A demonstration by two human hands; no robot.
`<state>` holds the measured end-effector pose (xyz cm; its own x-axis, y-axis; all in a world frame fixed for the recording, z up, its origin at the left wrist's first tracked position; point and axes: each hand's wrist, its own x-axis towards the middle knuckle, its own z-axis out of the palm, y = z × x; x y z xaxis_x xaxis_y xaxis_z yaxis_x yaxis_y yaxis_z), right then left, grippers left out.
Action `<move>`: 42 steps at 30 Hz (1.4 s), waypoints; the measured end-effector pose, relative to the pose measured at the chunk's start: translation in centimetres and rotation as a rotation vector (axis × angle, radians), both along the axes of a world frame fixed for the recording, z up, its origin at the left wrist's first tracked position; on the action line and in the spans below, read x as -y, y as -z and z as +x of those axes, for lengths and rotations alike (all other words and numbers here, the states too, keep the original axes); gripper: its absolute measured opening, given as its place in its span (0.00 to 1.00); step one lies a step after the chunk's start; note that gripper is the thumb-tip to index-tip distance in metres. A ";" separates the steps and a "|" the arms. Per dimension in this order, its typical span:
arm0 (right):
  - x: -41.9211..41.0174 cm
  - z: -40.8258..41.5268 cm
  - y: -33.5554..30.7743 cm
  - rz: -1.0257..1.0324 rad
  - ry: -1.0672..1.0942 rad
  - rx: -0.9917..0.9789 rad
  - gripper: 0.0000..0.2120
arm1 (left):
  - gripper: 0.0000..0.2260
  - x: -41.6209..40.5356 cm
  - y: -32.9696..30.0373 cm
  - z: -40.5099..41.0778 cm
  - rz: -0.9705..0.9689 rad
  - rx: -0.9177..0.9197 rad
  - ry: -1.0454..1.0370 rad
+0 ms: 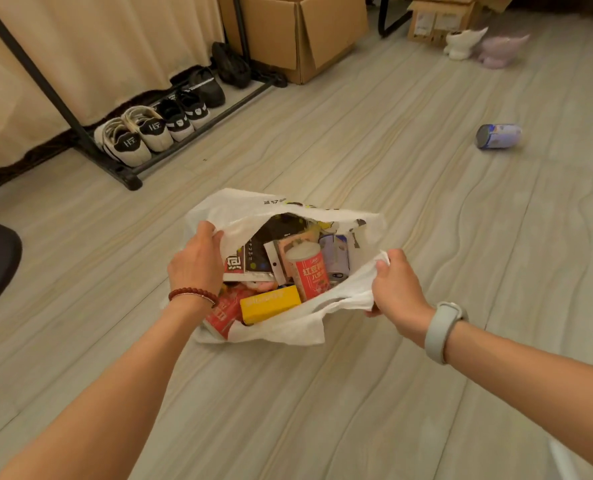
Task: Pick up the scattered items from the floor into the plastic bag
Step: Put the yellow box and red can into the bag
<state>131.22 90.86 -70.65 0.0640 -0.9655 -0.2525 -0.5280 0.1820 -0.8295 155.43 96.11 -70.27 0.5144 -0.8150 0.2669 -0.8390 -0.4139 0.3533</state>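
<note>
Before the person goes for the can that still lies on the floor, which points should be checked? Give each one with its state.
1. White plastic bag mouth wide open: ok.
2. Left hand grips the bag's left edge: ok.
3. Right hand grips the bag's right edge: ok.
4. A hand free to pick up: not ok, both hold the bag.
5. Blue and white can lying on its side on the wooden floor, nothing around it: ok.
6. Room in the bag beside the red and white can and yellow box: cannot tell.
</note>
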 end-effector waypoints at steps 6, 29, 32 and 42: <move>4.3 -0.1 -2.6 -0.112 0.135 0.024 0.11 | 0.11 0.0 -4.3 -1.0 -0.120 -0.118 0.069; 3.1 -11.0 1.6 -0.204 -0.539 -0.418 0.34 | 0.21 -0.3 -2.4 -10.5 -0.153 0.358 0.261; 2.5 -11.5 2.4 -0.209 -0.571 -0.473 0.32 | 0.14 -1.6 -0.2 -12.3 -0.229 0.585 0.545; 1.7 -11.3 4.7 -0.160 -0.495 -0.596 0.25 | 0.16 -4.0 5.5 -11.0 0.344 0.744 0.814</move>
<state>119.95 89.16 -75.34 0.3934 -0.8874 -0.2405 -0.8802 -0.2879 -0.3774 144.43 100.06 -75.77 -0.3879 -0.9215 -0.0168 -0.8551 0.3667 -0.3666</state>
